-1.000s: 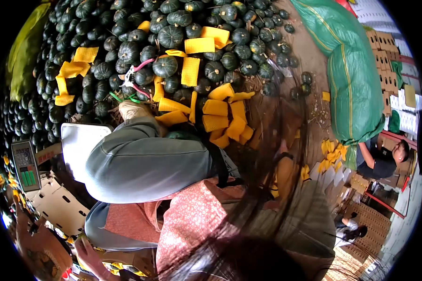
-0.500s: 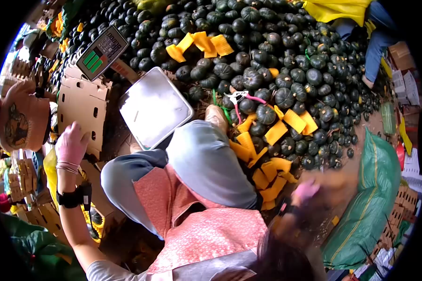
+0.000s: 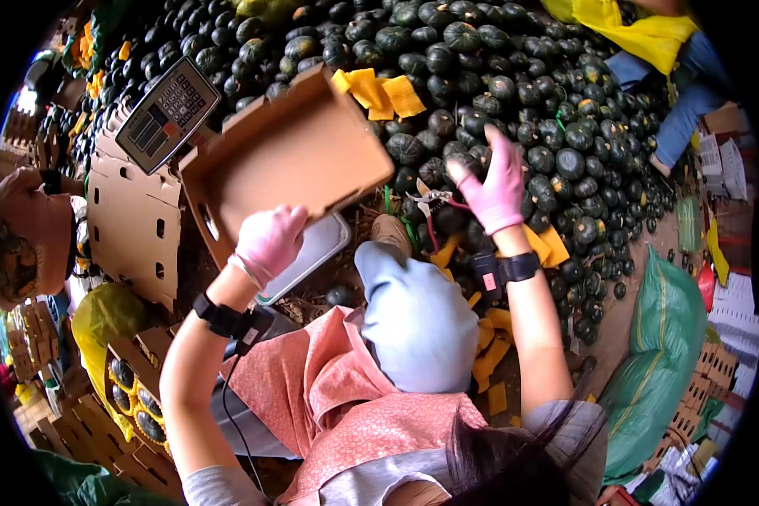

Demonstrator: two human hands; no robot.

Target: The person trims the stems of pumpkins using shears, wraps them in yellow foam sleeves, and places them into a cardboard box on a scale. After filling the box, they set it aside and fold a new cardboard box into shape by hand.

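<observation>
My left hand point(image 3: 270, 243), in a pink glove, is closed on the near edge of an open cardboard box point(image 3: 282, 156). The box sits tilted over the metal scale point(image 3: 312, 253), hiding most of its plate; I see nothing inside it. My right hand point(image 3: 491, 190), also gloved in pink, is open over the pile of small dark green pumpkins point(image 3: 569, 164), thumb and fingers apart. Below its fingers lie red-handled pruning shears point(image 3: 430, 198). Yellow foam net sleeves point(image 3: 384, 93) lie on the pumpkins beyond the box.
The scale's display point(image 3: 167, 114) stands behind the box's left corner. Flattened cardboard point(image 3: 135, 223) leans at the left, beside another person's arm point(image 3: 29, 236). Netted pumpkins fill a carton point(image 3: 139, 401) at lower left. A green sack point(image 3: 649, 371) lies at right; another person's leg point(image 3: 691, 101) is beyond it.
The cardboard box has come over the scale, with my left hand now gripping it. My right hand has swung from the lower right up over the pumpkins.
</observation>
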